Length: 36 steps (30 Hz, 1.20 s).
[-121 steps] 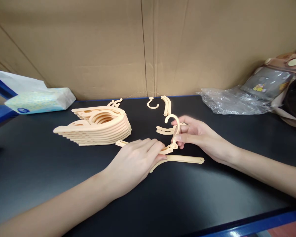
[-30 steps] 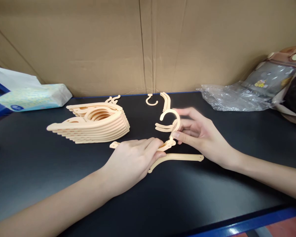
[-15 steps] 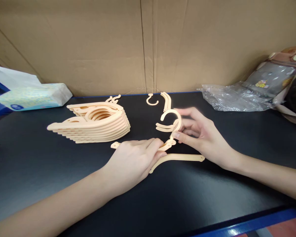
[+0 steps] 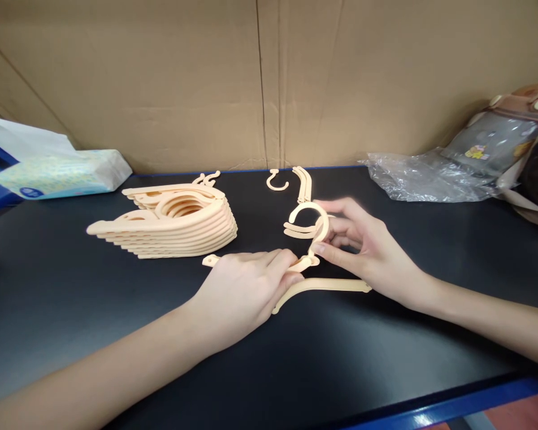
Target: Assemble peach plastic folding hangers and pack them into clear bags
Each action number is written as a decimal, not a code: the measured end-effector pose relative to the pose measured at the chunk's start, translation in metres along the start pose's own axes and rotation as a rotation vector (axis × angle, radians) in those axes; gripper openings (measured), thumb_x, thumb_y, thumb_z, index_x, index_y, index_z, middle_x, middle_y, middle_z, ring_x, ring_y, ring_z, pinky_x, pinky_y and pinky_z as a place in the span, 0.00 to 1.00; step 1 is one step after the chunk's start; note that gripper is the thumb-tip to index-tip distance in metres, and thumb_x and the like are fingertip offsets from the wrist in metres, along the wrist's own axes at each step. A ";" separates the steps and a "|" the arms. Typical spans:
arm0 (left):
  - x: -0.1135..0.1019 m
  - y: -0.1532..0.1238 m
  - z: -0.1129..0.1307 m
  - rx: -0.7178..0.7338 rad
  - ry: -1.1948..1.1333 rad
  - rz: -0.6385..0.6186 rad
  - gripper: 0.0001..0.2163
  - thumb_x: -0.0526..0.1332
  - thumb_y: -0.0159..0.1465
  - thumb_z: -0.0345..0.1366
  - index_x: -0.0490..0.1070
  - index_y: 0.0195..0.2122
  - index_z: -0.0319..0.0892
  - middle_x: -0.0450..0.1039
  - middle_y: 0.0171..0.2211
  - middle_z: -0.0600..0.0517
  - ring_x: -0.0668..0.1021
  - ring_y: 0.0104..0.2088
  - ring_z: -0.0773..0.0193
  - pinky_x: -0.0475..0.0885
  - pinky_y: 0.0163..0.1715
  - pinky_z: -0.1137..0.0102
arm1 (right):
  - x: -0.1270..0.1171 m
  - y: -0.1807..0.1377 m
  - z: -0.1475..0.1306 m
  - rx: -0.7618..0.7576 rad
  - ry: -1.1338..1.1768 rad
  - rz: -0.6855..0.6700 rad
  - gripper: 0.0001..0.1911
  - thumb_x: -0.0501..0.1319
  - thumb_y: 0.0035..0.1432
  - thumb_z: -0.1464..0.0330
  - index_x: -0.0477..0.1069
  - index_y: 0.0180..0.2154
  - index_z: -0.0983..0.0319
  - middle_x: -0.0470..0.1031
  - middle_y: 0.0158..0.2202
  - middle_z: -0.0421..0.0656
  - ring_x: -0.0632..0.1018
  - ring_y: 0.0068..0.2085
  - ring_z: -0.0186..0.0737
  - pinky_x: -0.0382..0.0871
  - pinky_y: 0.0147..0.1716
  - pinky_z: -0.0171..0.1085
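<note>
My left hand (image 4: 246, 283) is closed around a cream plastic hanger arm (image 4: 210, 260), whose ends show on both sides of the fist. Between the thumb and fingers of my right hand (image 4: 356, 245) is a cream hanger hook (image 4: 325, 224), its curve facing up and left. The hook's lower end meets the right end of the held arm; whether they are joined I cannot tell. Another hanger arm (image 4: 327, 285) lies on the table just below both hands. Two curved pieces (image 4: 298, 230) lie behind the hook, partly hidden by my right fingers.
A stack of folded cream hangers (image 4: 188, 230) stands left of my hands, with small hooks (image 4: 207, 178) behind it. Farther back lie a loose hook (image 4: 277, 182) and several hanger arms (image 4: 303, 184). A tissue pack (image 4: 72, 174) is at left; a crumpled plastic bag (image 4: 425, 174) and a clear pouch (image 4: 484, 143) are at right.
The hook in my right hand has tilted slightly to the left and sits a little lower against the arm. My left hand keeps its grip in nearly the same place.
</note>
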<state>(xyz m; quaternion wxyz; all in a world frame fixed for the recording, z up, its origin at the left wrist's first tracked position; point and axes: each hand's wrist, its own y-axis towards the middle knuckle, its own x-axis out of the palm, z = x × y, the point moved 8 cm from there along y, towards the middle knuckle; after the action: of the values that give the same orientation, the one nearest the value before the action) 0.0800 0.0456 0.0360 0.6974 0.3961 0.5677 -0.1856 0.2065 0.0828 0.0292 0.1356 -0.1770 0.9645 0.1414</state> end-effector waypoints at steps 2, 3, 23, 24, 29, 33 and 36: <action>0.001 -0.001 -0.001 -0.010 -0.001 -0.008 0.15 0.45 0.75 0.37 0.66 0.34 0.40 0.72 0.24 0.55 0.74 0.22 0.66 0.62 0.20 0.72 | 0.000 0.000 0.001 0.005 0.008 0.005 0.18 0.64 0.61 0.67 0.59 0.49 0.56 0.76 0.33 0.36 0.77 0.32 0.35 0.74 0.34 0.39; 0.002 -0.001 -0.001 -0.016 -0.011 -0.010 0.14 0.46 0.74 0.37 0.66 0.34 0.40 0.72 0.25 0.55 0.75 0.22 0.66 0.62 0.20 0.72 | -0.001 0.000 0.001 0.011 0.015 0.009 0.18 0.64 0.60 0.67 0.59 0.48 0.56 0.77 0.34 0.37 0.78 0.33 0.36 0.74 0.34 0.39; 0.000 -0.006 -0.016 -0.313 -0.512 -0.099 0.09 0.51 0.72 0.37 0.69 0.39 0.45 0.74 0.32 0.57 0.76 0.28 0.69 0.69 0.25 0.76 | -0.013 -0.012 -0.032 -0.253 -0.407 0.048 0.13 0.62 0.63 0.60 0.59 0.39 0.56 0.69 0.25 0.34 0.72 0.27 0.34 0.68 0.30 0.36; 0.002 -0.006 -0.020 -0.358 -0.614 -0.104 0.08 0.52 0.71 0.37 0.70 0.38 0.45 0.74 0.30 0.57 0.75 0.26 0.69 0.69 0.24 0.77 | -0.009 -0.014 -0.036 -0.321 -0.478 0.008 0.11 0.62 0.63 0.61 0.60 0.37 0.56 0.69 0.25 0.35 0.72 0.27 0.34 0.67 0.29 0.35; 0.020 -0.009 -0.029 -0.580 -1.107 -0.200 0.07 0.57 0.65 0.38 0.71 0.35 0.41 0.72 0.29 0.55 0.74 0.23 0.70 0.69 0.16 0.79 | 0.029 -0.029 -0.041 -0.614 -0.809 -0.328 0.09 0.60 0.65 0.62 0.72 0.38 0.61 0.75 0.34 0.44 0.75 0.35 0.38 0.69 0.34 0.37; 0.030 -0.016 -0.031 -0.729 -1.323 -0.286 0.09 0.63 0.62 0.41 0.72 0.34 0.40 0.76 0.32 0.54 0.78 0.30 0.69 0.74 0.25 0.78 | 0.039 -0.034 -0.036 -0.640 -0.909 -0.344 0.11 0.56 0.68 0.66 0.75 0.40 0.63 0.76 0.37 0.45 0.74 0.37 0.39 0.69 0.37 0.39; 0.035 -0.023 -0.032 -0.853 -1.400 -0.346 0.11 0.66 0.61 0.43 0.73 0.33 0.40 0.79 0.32 0.53 0.80 0.34 0.69 0.75 0.33 0.78 | 0.042 -0.034 -0.033 -0.642 -0.931 -0.340 0.12 0.53 0.70 0.69 0.75 0.40 0.64 0.75 0.34 0.43 0.72 0.35 0.38 0.67 0.35 0.38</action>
<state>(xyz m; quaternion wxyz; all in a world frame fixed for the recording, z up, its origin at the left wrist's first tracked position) 0.0533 0.0622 -0.0061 0.9406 -0.2010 0.0780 -0.2623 0.1753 0.0290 0.0386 0.5049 -0.2806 0.6707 0.4652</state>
